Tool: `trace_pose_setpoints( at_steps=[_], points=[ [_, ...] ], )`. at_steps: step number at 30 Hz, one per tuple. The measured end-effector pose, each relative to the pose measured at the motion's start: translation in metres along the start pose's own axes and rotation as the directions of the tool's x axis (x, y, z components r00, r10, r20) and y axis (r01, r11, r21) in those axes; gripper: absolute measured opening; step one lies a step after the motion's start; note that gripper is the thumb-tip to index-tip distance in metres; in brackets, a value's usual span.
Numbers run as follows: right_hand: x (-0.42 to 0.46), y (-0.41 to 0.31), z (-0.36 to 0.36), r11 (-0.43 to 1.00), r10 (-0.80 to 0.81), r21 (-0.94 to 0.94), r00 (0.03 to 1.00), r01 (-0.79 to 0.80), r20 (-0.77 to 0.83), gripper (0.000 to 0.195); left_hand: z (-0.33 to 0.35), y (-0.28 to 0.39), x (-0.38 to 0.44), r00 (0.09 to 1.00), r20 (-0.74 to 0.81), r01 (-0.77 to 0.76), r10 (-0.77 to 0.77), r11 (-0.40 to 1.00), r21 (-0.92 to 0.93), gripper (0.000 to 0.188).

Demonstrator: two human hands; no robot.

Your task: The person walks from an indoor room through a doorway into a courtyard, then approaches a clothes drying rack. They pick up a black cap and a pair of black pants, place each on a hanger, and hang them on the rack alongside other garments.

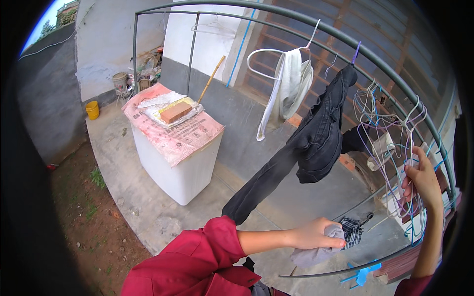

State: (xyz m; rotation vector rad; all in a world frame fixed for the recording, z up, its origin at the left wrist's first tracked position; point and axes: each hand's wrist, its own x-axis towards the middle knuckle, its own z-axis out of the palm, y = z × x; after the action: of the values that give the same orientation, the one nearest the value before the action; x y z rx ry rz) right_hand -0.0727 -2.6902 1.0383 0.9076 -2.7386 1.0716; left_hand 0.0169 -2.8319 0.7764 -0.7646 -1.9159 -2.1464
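My left hand (317, 234) grips a crumpled grey cloth (314, 255) that hangs below the fingers. Beyond it, low down, a dark plaid folding umbrella or cloth item (351, 232) is partly hidden by that hand. At the right, my right hand (424, 177) has its fingers curled on a white clothes hanger (411, 138), among a tangle of white, purple and teal hangers (398, 201) on the metal drying rack (392, 70). Black trousers (322, 148) hang from a purple hanger on the rack. Left of them a white garment (292, 85) is draped on a white hanger.
A white chest-like box (177, 162) stands left, covered by a pink woven sack (196, 137) with a brick (176, 112) on top. A bamboo stick (212, 78) leans behind it. A yellow bucket (92, 110) stands by the wall. A blue plastic stool (363, 274) is low right.
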Motion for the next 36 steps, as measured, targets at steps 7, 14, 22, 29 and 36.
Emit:
trace_pose_setpoints(
  at_steps=[7,14,22,29,36],
  points=[
    [-0.002,0.014,0.004,0.967,-0.057,-0.25,0.997,0.042,-0.053,0.053,0.005,-0.008,-0.002,0.998,0.04,0.045,-0.041,0.995,-0.093,0.026],
    [-0.005,0.009,0.015,0.92,-0.198,-0.359,0.977,0.158,-0.076,0.058,-0.008,-0.012,-0.012,0.992,-0.03,0.121,-0.126,0.983,-0.138,0.019],
    [-0.007,0.022,0.014,0.464,-0.756,-0.815,0.634,0.347,-0.161,0.048,0.001,-0.024,-0.005,0.975,0.015,0.222,-0.223,0.961,-0.164,0.017],
    [0.081,0.001,0.02,-0.002,-0.88,-0.981,0.466,0.192,0.093,0.025,0.02,-0.028,0.001,0.948,0.075,0.317,-0.308,0.933,-0.174,0.017],
    [0.101,0.039,-0.014,-0.077,-0.726,-0.996,0.687,-0.049,0.022,0.017,0.017,-0.035,-0.008,0.95,-0.003,0.308,-0.312,0.941,-0.142,0.018]
  ],
)
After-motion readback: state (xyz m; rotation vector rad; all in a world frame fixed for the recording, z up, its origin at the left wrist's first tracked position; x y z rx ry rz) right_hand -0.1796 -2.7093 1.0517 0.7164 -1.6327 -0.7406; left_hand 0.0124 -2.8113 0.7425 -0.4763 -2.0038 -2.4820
